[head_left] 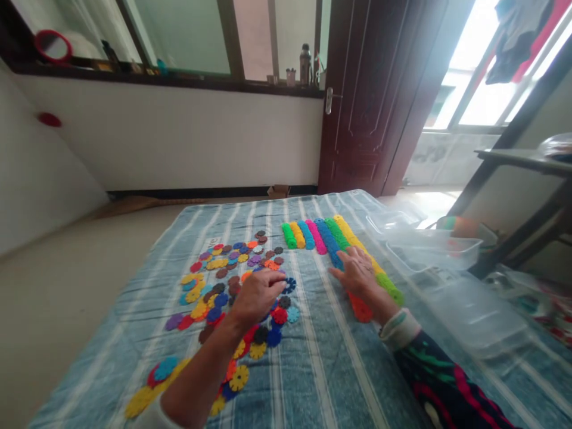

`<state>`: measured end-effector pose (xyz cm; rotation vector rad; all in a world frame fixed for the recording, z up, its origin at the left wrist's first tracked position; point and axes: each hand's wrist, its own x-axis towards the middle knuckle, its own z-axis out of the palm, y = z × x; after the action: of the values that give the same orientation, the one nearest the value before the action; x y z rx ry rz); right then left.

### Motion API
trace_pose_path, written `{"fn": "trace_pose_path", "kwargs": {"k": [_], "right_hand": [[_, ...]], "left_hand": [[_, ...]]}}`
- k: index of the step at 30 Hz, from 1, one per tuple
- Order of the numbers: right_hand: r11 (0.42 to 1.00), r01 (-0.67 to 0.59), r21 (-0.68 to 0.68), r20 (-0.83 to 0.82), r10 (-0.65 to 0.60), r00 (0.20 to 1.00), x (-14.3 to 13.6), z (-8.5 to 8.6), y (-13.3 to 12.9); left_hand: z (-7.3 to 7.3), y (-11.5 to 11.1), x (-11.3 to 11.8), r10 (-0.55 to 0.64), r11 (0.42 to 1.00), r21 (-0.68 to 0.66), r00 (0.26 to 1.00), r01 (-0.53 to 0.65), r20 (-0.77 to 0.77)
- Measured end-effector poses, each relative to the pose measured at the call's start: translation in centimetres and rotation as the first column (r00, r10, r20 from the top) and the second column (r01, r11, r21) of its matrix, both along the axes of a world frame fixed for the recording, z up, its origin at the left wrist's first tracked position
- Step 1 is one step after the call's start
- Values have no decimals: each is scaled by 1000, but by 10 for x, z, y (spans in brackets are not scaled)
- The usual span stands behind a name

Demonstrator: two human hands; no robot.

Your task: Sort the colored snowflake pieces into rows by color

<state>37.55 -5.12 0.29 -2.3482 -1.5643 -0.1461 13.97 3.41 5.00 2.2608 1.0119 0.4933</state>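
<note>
Looks like mid-sort: left hand (258,296) pinching a dark blue snowflake disc (290,284) out of the loose pile (223,286) on the striped blanket (322,369), right hand (357,271) resting flat and empty on the orange stack (360,308) beside the colour rows (328,238), so next it probably needs lining up with the blue row.

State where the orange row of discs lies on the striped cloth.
In the head view, the orange row of discs lies right of centre on the striped cloth, under the right hand, beside the green row.
</note>
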Motion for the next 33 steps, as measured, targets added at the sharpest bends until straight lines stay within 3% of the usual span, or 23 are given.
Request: {"fn": "trace_pose_path", "kwargs": {"k": [4, 9, 21, 33], "right_hand": [[1000, 28, -4, -20, -28, 999, -3, -1, 6], [997, 59, -46, -10, -60, 998, 0, -7, 7], [997, 66, 34, 27, -67, 997, 7, -19, 9], [993, 17, 116, 11, -18, 1000, 13, -28, 9]], "left_hand": [[-14, 18, 48, -30, 991, -127, 998, 37, 57], [-27, 31, 82, 18, 989, -149, 999, -11, 48], [-45, 40, 132, 23, 1000, -17, 999, -22, 43], [-52, 35, 159, -43, 996, 82, 999, 42, 10]]}}
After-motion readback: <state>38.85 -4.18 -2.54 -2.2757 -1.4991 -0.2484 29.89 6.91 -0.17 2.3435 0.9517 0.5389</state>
